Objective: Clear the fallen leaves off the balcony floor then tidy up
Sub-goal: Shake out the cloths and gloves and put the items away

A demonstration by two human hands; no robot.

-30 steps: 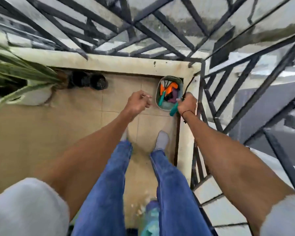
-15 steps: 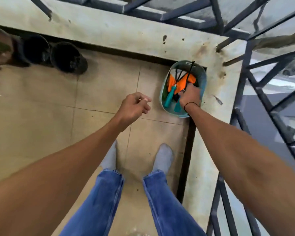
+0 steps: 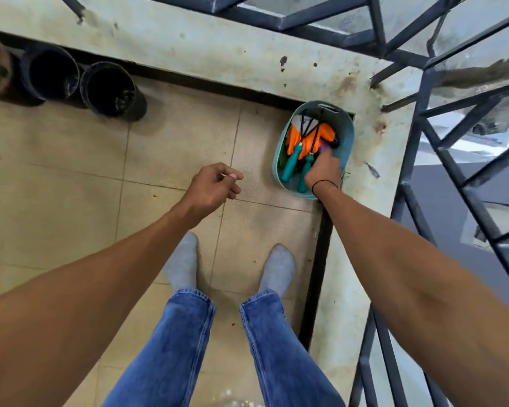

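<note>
With right hand (image 3: 323, 171) deep in tub (image 3: 347, 133), fingers hidden, grip unclear; left hand (image 3: 212, 189) loosely curled, empty: could tip tub, snag tines.

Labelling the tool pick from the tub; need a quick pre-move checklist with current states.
1. Right hand is inside the teal tub: ok.
2. Right hand's fingers closed on one tool: cannot tell, they are hidden among the tools.
3. Teal-handled tools are within reach beside that hand: ok.
4. Left hand is free, loosely curled, holding nothing: ok.
5. Tub sits flat in the floor corner: ok.
6. Leaves gone from the tiled floor: cannot tell, only part is in view.
</note>
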